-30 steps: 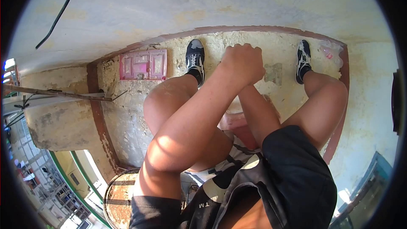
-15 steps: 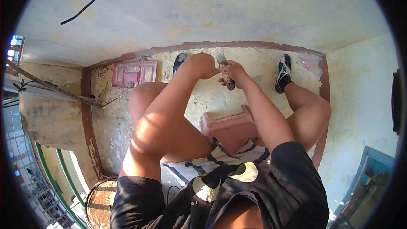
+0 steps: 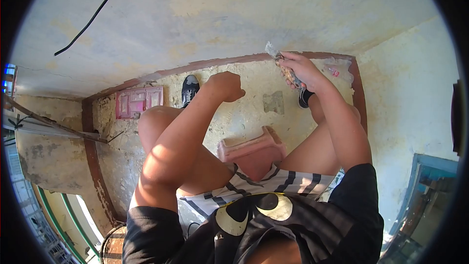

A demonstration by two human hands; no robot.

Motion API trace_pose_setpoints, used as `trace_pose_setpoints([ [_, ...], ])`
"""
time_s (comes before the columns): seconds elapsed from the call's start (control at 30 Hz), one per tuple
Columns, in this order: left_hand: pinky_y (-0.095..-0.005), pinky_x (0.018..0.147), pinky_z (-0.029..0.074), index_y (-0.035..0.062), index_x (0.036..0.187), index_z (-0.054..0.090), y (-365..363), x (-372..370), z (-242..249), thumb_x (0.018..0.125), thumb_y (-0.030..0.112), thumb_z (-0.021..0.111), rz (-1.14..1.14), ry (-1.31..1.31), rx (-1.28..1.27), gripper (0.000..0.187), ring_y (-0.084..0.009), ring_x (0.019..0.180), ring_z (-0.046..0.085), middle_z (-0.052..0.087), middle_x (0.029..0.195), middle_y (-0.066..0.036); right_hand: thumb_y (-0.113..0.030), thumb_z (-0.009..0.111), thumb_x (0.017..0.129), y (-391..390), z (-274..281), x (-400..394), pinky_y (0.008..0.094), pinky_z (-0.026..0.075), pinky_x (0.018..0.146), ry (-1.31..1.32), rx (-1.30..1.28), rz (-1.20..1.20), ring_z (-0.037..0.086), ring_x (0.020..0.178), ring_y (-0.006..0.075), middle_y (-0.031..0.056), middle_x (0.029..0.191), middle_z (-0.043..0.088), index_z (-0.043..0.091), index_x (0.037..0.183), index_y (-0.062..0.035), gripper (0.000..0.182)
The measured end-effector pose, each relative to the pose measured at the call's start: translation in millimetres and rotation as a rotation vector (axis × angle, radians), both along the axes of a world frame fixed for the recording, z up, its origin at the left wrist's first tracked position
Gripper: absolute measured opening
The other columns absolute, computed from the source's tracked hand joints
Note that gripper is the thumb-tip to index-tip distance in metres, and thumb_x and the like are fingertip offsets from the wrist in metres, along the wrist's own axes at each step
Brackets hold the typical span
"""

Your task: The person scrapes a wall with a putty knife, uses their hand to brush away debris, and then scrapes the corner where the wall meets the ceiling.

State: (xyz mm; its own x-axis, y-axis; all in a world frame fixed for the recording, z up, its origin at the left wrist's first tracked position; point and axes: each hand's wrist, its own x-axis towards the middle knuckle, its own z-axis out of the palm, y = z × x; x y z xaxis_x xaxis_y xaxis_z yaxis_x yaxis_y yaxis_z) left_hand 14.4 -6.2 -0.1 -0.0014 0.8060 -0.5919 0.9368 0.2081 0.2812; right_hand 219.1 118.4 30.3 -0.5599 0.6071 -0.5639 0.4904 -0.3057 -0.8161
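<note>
I sit on a low pink stool (image 3: 251, 149) facing a worn yellowish wall. My right hand (image 3: 299, 68) grips a scraper (image 3: 281, 63) by its wooden handle, the metal blade touching the wall's dark red skirting stripe (image 3: 220, 61). My left hand (image 3: 225, 86) is a closed fist with nothing in it, raised above my left knee. Both feet in black shoes rest on the rough floor near the wall.
A pink plastic tray (image 3: 138, 101) lies on the floor at the left by the wall. A clear plastic bag (image 3: 337, 69) lies in the corner at the right. A black cable (image 3: 88, 17) runs down the wall. A blue frame (image 3: 430, 186) stands at the right.
My right hand has moved the scraper up and to the right, from the floor's middle to the skirting stripe. My left fist has drawn back from it. The view has tilted upward.
</note>
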Motion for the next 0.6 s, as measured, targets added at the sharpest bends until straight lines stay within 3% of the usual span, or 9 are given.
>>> trace_pose_setpoints([
  [0.13, -0.0423, 0.094, 0.047, -0.0003, 0.115, 0.061, 5.5, 4.3, -0.5, 0.087, 0.039, 0.058, -0.02, 0.017, -0.039, 0.048, -0.0347, 0.11, 0.059, 0.062, 0.118, -0.02, -0.024, 0.055, 0.094, 0.8, -15.4, -6.7, 0.0254, 0.044, 0.041, -0.012, -0.035, -0.02, 0.056, 0.056, 0.0113, 0.004, 0.079, 0.055, 0.049, 0.136, -0.0098, 0.044],
  [0.43, -0.0433, 0.09, 0.048, 0.0005, 0.112, 0.061, -4.6, 12.0, 5.7, 0.087, 0.038, 0.059, -0.046, 0.016, 0.035, 0.046, -0.0346, 0.106, 0.06, 0.065, 0.11, -0.019, -0.017, 0.056, 0.093, -17.9, -7.9, -38.7, 0.0259, 0.042, 0.043, 0.008, 0.185, -0.005, 0.058, 0.06, 0.0116, 0.0036, 0.081, 0.056, 0.045, 0.141, -0.0102, 0.05],
  [0.53, -0.0434, 0.09, 0.049, -0.0001, 0.108, 0.064, -4.3, 15.8, 5.8, 0.086, 0.036, 0.059, -0.07, 0.023, -0.014, 0.043, -0.0346, 0.103, 0.062, 0.066, 0.107, -0.019, -0.011, 0.061, 0.089, -14.9, -16.7, -51.0, 0.0265, 0.044, 0.046, -0.064, 0.288, 0.042, 0.058, 0.06, 0.0117, 0.0048, 0.086, 0.057, 0.045, 0.141, -0.0093, 0.054],
  [0.6, -0.0435, 0.088, 0.049, -0.0005, 0.105, 0.066, -3.7, 20.4, 11.8, 0.085, 0.035, 0.058, -0.083, 0.026, -0.071, 0.042, -0.0346, 0.101, 0.063, 0.067, 0.105, -0.019, -0.007, 0.064, 0.086, -13.0, -44.4, -61.8, 0.0263, 0.046, 0.052, 0.041, 0.509, 0.066, 0.057, 0.06, 0.011, 0.0052, 0.085, 0.059, 0.044, 0.142, -0.0087, 0.059],
])
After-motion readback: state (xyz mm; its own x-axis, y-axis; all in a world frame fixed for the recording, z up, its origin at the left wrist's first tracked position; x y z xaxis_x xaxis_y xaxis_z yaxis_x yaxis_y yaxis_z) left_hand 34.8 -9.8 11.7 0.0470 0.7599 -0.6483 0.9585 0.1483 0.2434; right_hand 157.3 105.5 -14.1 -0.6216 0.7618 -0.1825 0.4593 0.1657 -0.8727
